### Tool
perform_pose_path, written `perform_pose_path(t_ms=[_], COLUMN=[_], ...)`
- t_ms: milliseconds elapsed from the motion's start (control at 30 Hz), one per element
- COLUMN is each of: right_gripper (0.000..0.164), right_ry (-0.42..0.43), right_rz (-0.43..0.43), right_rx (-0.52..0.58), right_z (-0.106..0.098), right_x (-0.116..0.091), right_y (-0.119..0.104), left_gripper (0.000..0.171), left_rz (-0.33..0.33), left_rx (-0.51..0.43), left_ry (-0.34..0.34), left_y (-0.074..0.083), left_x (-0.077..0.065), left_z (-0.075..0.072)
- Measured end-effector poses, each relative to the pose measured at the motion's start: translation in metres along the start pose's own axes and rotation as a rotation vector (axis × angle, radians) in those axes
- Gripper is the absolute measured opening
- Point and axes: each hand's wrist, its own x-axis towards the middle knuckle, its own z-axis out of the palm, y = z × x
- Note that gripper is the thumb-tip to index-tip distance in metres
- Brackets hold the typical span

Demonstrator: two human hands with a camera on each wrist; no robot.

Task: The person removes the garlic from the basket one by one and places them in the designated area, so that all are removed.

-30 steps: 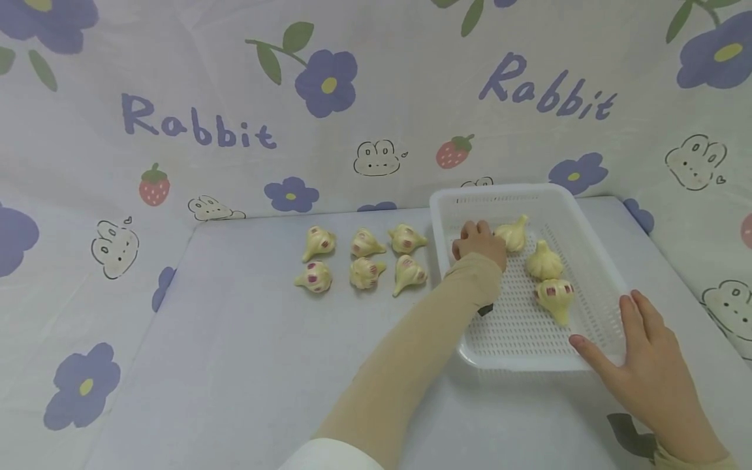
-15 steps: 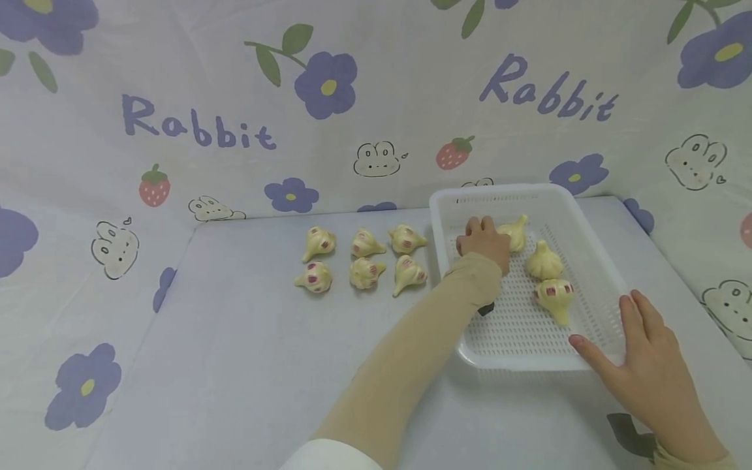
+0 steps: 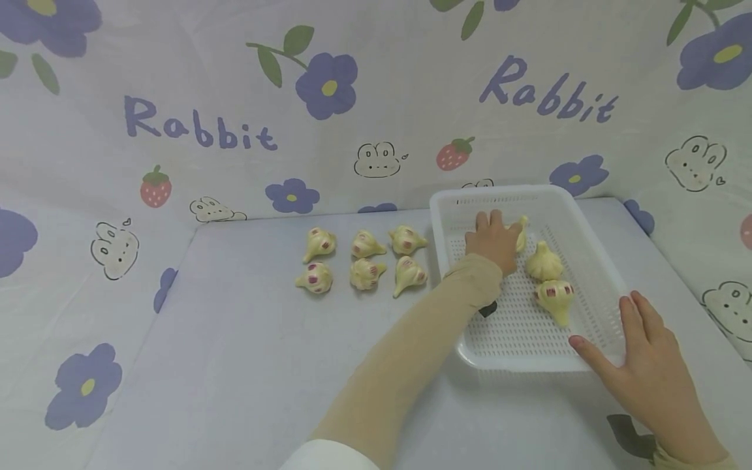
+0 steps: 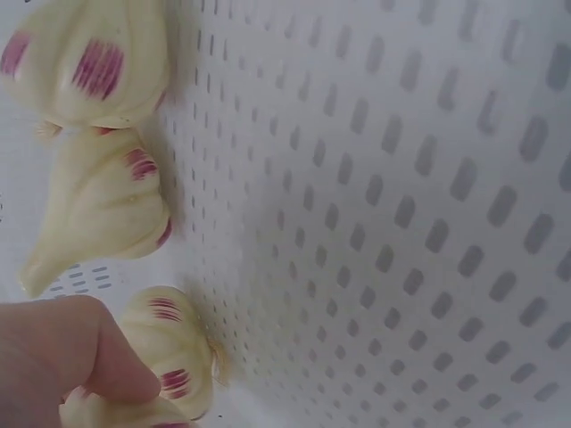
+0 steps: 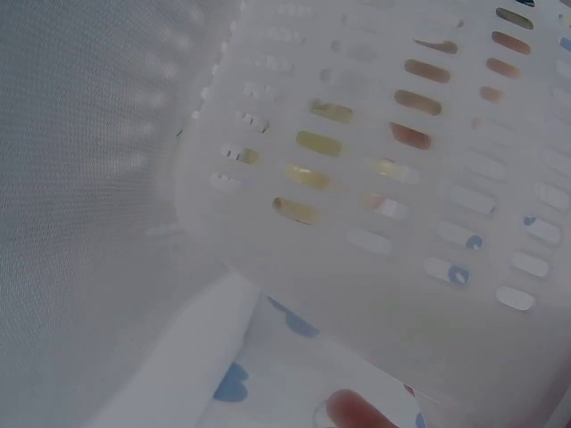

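Observation:
My left hand (image 3: 493, 245) reaches down into the white plastic basket (image 3: 540, 365) at its left side, back of the hand up. In the left wrist view its thumb (image 4: 116, 357) presses on a garlic bulb (image 4: 116, 412), mostly cut off by the frame edge and hidden by the hand in the head view. Beside it sits another garlic bulb (image 3: 522, 234), partly covered by the fingers. Two more bulbs lie farther right, a pale bulb (image 3: 544, 261) and a purple-marked bulb (image 3: 555, 300). My right hand (image 3: 655, 369) rests at the basket's near right corner, thumb and fingers spread.
Several garlic bulbs (image 3: 364, 274) lie in two rows on the pale tabletop (image 3: 247, 365) left of the basket. A rabbit-and-flower cloth (image 3: 411, 85) rises behind and at both sides. Perforated basket walls (image 5: 384, 178) show up close in the right wrist view.
My left hand has shifted a little to the right inside the basket, now overlapping more of the back garlic bulb. The right hand and the basket have stayed put.

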Motion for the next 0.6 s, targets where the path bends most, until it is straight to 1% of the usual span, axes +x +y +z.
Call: perform_pose_path(t_ms=[133,367,600], right_gripper=[0.103,0.102,0.101], right_ry=[0.008,0.029,0.077], right_rz=[-0.004,-0.017,-0.051], right_rx=[0.006,0.012,0.031], right_z=[0.0008,0.0006,0.0007], right_x=[-0.0005,-0.0008,-0.0010], right_y=[0.0009,0.0017,0.0031], left_gripper=[0.073,0.071,0.070], left_rz=[0.011,0.048,0.062], left_rx=[-0.008,-0.059,-0.076], left_ry=[0.007,0.045,0.063], left_y=[0.0000,0.0001,0.0007], left_x=[-0.0010,0.0016,-0.0040], left_z=[-0.0030,-0.0032,-0.0087])
